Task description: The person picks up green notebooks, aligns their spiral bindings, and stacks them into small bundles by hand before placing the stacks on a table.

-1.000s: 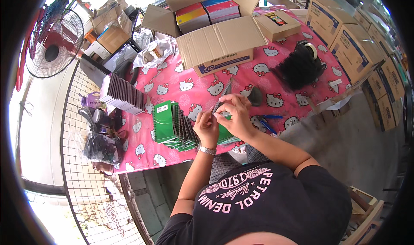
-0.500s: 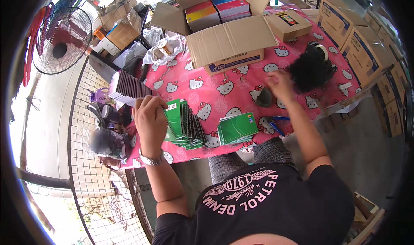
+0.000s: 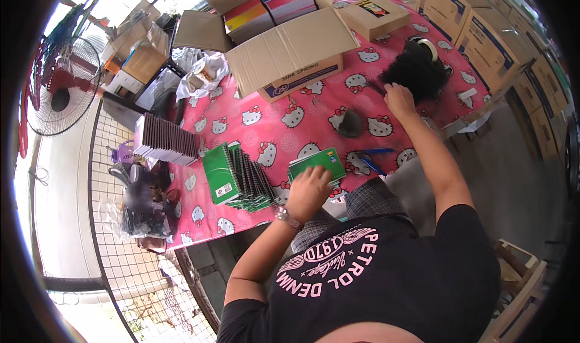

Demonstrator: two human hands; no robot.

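The person's left hand (image 3: 310,191), fingers bent, hides the near edge of a small green notebook pile (image 3: 321,163); grip cannot be told. Leaning green notebooks (image 3: 219,173) left; blue-handled pliers (image 3: 379,151) right. Beyond, dark lump (image 3: 349,125), kind unclear. Right hand (image 3: 399,101) meets black bristly heap (image 3: 417,71); pinch not discernible. Far: carton flap (image 3: 293,50) blocks lower part of booklets (image 3: 289,3).

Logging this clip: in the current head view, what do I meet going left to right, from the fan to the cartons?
Standing fan, dark-edged stack, spiral-bound green notebooks, left hand, dark grey lump, right hand, brown cartons.
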